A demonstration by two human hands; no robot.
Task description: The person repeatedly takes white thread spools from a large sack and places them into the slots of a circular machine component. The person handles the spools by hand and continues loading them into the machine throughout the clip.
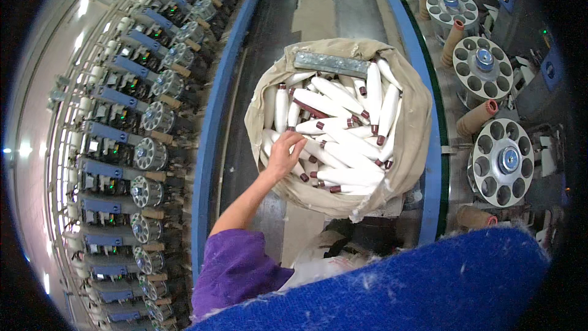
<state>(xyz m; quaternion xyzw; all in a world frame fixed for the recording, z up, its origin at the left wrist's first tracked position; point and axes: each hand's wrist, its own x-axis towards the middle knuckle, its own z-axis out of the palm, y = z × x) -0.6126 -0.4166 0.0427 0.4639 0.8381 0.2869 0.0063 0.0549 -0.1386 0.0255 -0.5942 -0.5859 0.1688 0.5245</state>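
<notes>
Head view. A cloth-lined bin (416, 122) stands at centre, between two rows of machines, and is filled with white yarn bobbins (343, 141) that have dark red ends. The bobbins lie loosely heaped, pointing in various directions. A grey metal bar (331, 64) rests across the far rim of the bin.

The left hand (283, 156) comes in from the lower left, its arm bare below a purple sleeve (236, 270). The hand lies on the bobbins at the near left side of the heap, with fingers spread and curled down over them. It touches them; whether it has a firm grip on any one bobbin cannot be told. The right hand is not seen. A blue textured surface (441, 288) with white lint on it fills the near right foreground and hides whatever is below it.

On the left, a long row of winding units (147, 153) with round metal magazines runs from near to far. On the right, beyond a blue rail (435, 171), stand further round magazines (502, 162) with ring-shaped pockets, and brown cardboard cones (478, 117) lie beside them. A grey floor strip (315, 6) runs away beyond the bin.
</notes>
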